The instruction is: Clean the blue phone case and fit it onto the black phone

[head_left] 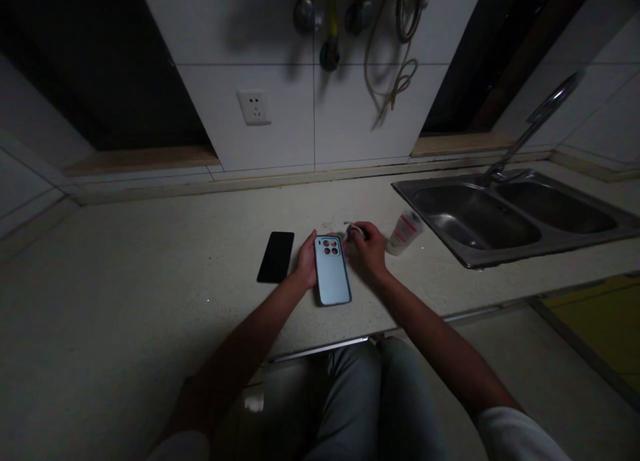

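A light blue phone [332, 272] lies face down on the pale countertop [150, 267], its camera cluster toward the wall. My left hand [306, 261] grips the phone's left edge, thumb along its side. My right hand [367, 246] is closed in a pinch on a small whitish object [354, 231] just right of the phone's top corner; I cannot make out what it is. A black flat phone or screen panel [276, 256] lies flat to the left of my left hand. A small white bottle with a red label [404, 233] stands tilted just right of my right hand.
A double steel sink [505, 215] with a tall tap [535, 124] fills the right side of the counter. A wall socket [254, 107], hanging utensils [330, 21] and a looped cord [395, 81] are on the tiled wall behind. The room is dim. My legs show below the counter edge.
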Demonstrator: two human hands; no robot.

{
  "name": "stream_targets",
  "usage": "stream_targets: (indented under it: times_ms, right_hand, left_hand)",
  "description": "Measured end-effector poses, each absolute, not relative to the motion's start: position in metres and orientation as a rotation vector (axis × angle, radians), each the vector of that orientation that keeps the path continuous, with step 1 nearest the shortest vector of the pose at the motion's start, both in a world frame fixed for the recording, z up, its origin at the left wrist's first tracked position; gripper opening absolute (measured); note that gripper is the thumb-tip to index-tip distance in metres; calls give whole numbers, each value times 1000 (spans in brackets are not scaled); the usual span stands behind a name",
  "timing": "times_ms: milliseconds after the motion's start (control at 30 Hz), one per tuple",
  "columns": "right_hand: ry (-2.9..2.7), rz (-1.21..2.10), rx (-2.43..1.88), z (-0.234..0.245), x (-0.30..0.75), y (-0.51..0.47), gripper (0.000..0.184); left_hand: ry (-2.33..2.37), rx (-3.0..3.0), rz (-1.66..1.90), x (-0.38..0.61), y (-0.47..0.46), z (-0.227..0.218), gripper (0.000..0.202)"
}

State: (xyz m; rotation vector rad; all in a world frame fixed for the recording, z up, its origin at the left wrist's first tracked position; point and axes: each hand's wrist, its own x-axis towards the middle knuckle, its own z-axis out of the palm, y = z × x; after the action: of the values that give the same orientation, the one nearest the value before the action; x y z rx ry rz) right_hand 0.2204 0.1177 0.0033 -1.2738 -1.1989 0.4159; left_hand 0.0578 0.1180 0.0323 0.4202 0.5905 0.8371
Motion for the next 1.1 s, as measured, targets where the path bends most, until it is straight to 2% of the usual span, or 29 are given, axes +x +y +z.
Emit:
stream_targets:
  times_ms: [167,333,533,833,967,1100]
  right_hand:
    - [-1703,152,-1232,1,209,108,21]
    - [-1999,45,-1074,-1,195,104,33]
    - [-2191,118,-785,8,194,87,28]
    - [-2436,591,-569,18,209,50,26]
    - [-2496,520,-641,24,216,52,27]
    - [-2559,283,-839,33,221,56,22]
  left_hand:
    - [626,376,850,67,116,24,47]
    - [593,301,938,72,116,13,44]
    - [543,294,914,65,124,9,55]
    - [512,249,933,52,137,8,57]
    - [516,263,930,55,137,11,58]
    - [522,277,921,56,139,10,56]
